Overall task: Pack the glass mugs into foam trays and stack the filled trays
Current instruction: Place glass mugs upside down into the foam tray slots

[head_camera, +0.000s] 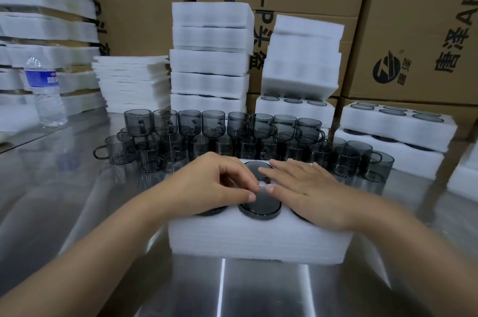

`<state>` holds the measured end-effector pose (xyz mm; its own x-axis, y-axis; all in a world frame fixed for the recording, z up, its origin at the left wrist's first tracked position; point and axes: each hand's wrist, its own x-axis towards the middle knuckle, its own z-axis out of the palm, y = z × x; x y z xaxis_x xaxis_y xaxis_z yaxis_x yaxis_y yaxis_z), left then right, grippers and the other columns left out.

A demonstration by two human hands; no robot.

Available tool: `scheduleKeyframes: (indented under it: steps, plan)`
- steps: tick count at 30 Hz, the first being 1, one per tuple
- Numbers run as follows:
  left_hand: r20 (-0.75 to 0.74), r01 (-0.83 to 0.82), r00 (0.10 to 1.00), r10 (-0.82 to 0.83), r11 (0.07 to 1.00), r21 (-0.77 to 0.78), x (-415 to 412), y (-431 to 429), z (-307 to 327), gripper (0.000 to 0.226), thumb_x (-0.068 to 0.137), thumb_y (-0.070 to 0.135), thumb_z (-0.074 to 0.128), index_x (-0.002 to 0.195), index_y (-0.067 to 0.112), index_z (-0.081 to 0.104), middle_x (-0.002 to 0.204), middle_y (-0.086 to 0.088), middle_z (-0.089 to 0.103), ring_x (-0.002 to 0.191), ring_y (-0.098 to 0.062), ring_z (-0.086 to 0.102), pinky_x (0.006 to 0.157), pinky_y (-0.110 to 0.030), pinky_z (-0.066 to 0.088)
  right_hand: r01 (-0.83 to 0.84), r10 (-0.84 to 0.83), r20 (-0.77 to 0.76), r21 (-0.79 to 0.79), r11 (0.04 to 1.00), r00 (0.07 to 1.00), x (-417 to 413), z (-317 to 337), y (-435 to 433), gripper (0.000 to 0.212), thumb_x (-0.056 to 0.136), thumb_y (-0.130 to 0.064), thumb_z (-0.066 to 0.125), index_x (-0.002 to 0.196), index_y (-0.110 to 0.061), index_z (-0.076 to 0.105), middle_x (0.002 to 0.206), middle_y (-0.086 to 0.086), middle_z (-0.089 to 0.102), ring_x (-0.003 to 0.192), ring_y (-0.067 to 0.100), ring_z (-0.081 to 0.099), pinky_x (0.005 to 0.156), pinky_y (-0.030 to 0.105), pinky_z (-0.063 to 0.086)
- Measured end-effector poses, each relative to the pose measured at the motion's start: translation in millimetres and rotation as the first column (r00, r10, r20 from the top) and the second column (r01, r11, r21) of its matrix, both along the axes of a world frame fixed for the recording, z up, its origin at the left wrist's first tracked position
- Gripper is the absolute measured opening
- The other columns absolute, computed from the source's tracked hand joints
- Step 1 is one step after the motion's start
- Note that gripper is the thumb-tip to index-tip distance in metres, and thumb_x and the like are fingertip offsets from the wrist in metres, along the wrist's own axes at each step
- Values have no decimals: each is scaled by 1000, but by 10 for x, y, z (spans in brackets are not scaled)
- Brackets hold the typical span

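Observation:
A white foam tray (258, 236) lies on the steel table in front of me, with smoked glass mugs sunk upside down in its holes. The near middle mug (260, 206) shows its round dark base. My left hand (214, 184) rests on the tray's left part, fingers loosely curled, thumb and fingertips touching that mug's edge. My right hand (307, 190) lies flat on the tray's right part, fingers straight, covering the mugs there. Behind the tray stand several loose grey mugs (214, 124), some stacked two high.
Stacks of foam trays (209, 58) rise behind the mugs, and filled trays (393, 122) lie stacked at the right. Thin foam sheets (132, 81) and a water bottle (46, 94) stand at the left. Cardboard boxes (413, 19) wall the back.

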<state>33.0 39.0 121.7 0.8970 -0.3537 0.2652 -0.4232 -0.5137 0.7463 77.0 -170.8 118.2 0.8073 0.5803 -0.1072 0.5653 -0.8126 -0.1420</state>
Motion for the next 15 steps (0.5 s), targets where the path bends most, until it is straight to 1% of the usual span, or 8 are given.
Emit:
scheduleKeyframes:
  steps: [3, 5, 7, 9, 12, 15]
  plan:
    - [11, 13, 1000, -13, 1000, 17, 0, -1, 3, 13, 75, 22, 79, 83, 32, 76, 95, 11, 71, 85, -8, 66, 82, -26, 54, -1, 1, -11, -8, 1000, 1000, -6, 15, 3, 57, 91, -65, 8, 146, -51, 1, 156, -24, -12, 142, 2, -17, 115, 38, -15]
    - [24, 25, 999, -26, 999, 36, 0, 3, 5, 14, 73, 28, 80, 84, 35, 75, 96, 11, 70, 89, -9, 65, 83, -26, 52, -1, 1, -32, -1, 1000, 999, -18, 31, 7, 62, 87, -70, 9, 146, -51, 1, 156, -24, -11, 142, 3, -17, 116, 39, -13]
    - [36, 39, 999, -41, 998, 54, -2, 8, 4, 16, 71, 34, 80, 86, 38, 74, 97, 13, 70, 92, -7, 64, 83, -25, 51, -3, 3, -50, 8, 1000, 999, -39, 58, 10, 77, 73, -80, 8, 145, -52, 1, 156, -24, -10, 143, 2, -16, 116, 40, -12]
    - [41, 49, 998, -51, 997, 63, -3, 14, 2, 20, 68, 40, 80, 86, 41, 73, 98, 15, 69, 93, -2, 63, 83, -20, 49, -4, 5, -59, 15, 1000, 998, -53, 80, 6, 91, 60, -85, 10, 145, -53, 2, 156, -25, -9, 142, 1, -16, 116, 40, -12]
    - [34, 62, 997, -65, 996, 71, 2, 12, 7, 26, 63, 50, 76, 88, 46, 71, 100, 19, 68, 95, 3, 62, 81, -12, 45, -12, 14, -78, 16, 1000, 997, -54, 90, -4, 99, 54, -90, 13, 145, -53, 2, 155, -26, -10, 142, 0, -17, 116, 40, -12]
    - [34, 82, 996, -85, 993, 91, 10, 5, 11, 30, 62, 53, 73, 91, 45, 71, 102, 19, 68, 98, 0, 62, 85, -15, 46, -23, 24, -90, 15, 1000, 996, -40, 94, -10, 105, 50, -93, 13, 145, -52, 2, 155, -26, -10, 142, 1, -18, 117, 40, -11]
